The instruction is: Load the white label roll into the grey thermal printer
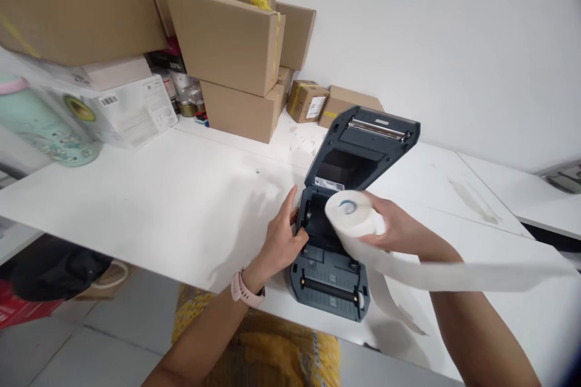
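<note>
A dark grey label printer point(329, 278) stands on the white table with its lid point(381, 127) raised. My left hand point(284, 236) grips the printer's left side wall, thumb over the inner rim and index finger stretched upward. Above the open roll bay, my right hand point(399, 227) holds a roll of white labels point(347, 211) by its right side. The roll is tilted, and a blue mark shows at its core. A loose strip of its paper point(481, 277) trails to the right, blurred by motion, across my right forearm. The black platen roller point(329, 289) lies exposed at the printer's front.
Cardboard boxes point(227, 42) are stacked at the back left, with small parcels point(308, 101) by the wall. A mint-green bottle point(49, 124) and a white box point(122, 109) stand at the left. A paper strip point(394, 302) hangs beside the printer. The table's front edge runs close to my body.
</note>
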`<action>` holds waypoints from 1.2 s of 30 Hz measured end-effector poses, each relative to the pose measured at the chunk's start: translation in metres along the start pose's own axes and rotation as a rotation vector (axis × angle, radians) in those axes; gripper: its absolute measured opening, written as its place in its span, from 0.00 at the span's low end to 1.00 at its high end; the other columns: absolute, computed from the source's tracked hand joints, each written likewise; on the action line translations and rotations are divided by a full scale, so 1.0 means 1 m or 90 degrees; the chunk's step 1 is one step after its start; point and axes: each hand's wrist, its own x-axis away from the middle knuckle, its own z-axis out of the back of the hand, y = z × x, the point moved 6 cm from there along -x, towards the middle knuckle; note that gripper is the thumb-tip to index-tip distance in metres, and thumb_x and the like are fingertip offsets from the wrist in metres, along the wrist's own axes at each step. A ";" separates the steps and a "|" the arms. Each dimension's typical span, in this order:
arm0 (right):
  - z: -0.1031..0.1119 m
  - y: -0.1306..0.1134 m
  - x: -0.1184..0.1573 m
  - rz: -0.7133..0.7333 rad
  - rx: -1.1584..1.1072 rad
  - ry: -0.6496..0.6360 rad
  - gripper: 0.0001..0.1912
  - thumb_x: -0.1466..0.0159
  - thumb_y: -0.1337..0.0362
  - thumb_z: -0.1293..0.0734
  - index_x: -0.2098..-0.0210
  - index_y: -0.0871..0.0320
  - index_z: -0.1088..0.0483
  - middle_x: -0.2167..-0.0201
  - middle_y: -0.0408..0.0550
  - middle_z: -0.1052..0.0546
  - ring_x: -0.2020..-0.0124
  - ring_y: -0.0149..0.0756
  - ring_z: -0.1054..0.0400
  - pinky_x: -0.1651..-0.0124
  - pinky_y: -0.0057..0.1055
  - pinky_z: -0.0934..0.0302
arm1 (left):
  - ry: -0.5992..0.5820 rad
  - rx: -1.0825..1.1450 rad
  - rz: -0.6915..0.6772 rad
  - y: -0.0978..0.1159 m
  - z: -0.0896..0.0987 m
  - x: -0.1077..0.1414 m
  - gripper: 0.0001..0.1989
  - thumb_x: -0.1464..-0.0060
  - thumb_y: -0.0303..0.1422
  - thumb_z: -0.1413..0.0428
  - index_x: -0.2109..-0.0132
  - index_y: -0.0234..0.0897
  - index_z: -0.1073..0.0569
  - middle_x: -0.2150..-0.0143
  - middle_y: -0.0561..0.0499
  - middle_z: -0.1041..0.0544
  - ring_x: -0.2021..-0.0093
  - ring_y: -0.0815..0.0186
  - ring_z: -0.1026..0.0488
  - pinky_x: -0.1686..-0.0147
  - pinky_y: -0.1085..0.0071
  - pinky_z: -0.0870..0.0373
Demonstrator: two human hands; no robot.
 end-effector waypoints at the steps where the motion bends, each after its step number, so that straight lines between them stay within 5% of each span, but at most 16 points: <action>1: -0.007 -0.009 -0.006 0.002 0.039 -0.040 0.34 0.48 0.57 0.22 0.43 0.53 0.28 0.50 0.50 0.19 0.53 0.48 0.23 0.51 0.41 0.28 | 0.000 -0.002 -0.004 0.000 0.000 0.000 0.47 0.44 0.27 0.44 0.22 0.46 0.55 0.24 0.42 0.41 0.30 0.48 0.33 0.32 0.51 0.34; 10: -0.031 -0.037 -0.030 -0.019 0.274 -0.247 0.32 0.47 0.57 0.27 0.43 0.53 0.30 0.46 0.52 0.22 0.46 0.53 0.28 0.44 0.47 0.34 | -0.009 -0.029 -0.002 -0.003 0.000 0.000 0.48 0.45 0.24 0.46 0.22 0.45 0.56 0.24 0.43 0.41 0.30 0.46 0.33 0.33 0.48 0.33; 18: -0.061 -0.023 -0.044 0.008 0.360 -0.291 0.33 0.43 0.52 0.26 0.40 0.57 0.28 0.45 0.57 0.21 0.44 0.58 0.27 0.40 0.53 0.36 | 0.008 -0.049 -0.054 -0.001 0.000 0.000 0.49 0.47 0.21 0.47 0.23 0.45 0.55 0.25 0.41 0.40 0.32 0.48 0.31 0.33 0.48 0.31; 22: -0.058 -0.019 -0.023 0.084 0.363 -0.157 0.33 0.33 0.50 0.31 0.34 0.61 0.33 0.37 0.60 0.25 0.37 0.55 0.30 0.36 0.52 0.35 | 0.015 -0.041 -0.072 -0.002 0.000 0.000 0.48 0.46 0.21 0.47 0.23 0.46 0.54 0.26 0.41 0.37 0.33 0.49 0.30 0.34 0.47 0.30; 25: -0.061 -0.032 0.018 0.160 0.370 -0.007 0.27 0.26 0.53 0.38 0.33 0.59 0.35 0.34 0.56 0.28 0.35 0.50 0.31 0.38 0.49 0.32 | 0.022 -0.036 -0.093 -0.002 0.000 0.000 0.47 0.46 0.22 0.46 0.23 0.47 0.54 0.26 0.42 0.38 0.33 0.49 0.29 0.34 0.46 0.31; 31: -0.110 -0.080 0.106 0.188 0.401 0.198 0.27 0.25 0.59 0.39 0.30 0.62 0.40 0.33 0.56 0.29 0.32 0.48 0.35 0.39 0.46 0.31 | 0.026 -0.030 -0.082 -0.003 0.001 -0.001 0.47 0.48 0.22 0.45 0.24 0.45 0.51 0.26 0.41 0.37 0.35 0.50 0.28 0.35 0.48 0.30; 36: -0.143 -0.102 0.138 0.149 0.359 0.271 0.27 0.28 0.64 0.38 0.30 0.62 0.39 0.32 0.55 0.31 0.28 0.44 0.41 0.33 0.43 0.38 | 0.014 -0.002 -0.030 -0.003 0.000 0.001 0.45 0.45 0.26 0.45 0.24 0.42 0.52 0.27 0.40 0.36 0.35 0.51 0.27 0.34 0.51 0.30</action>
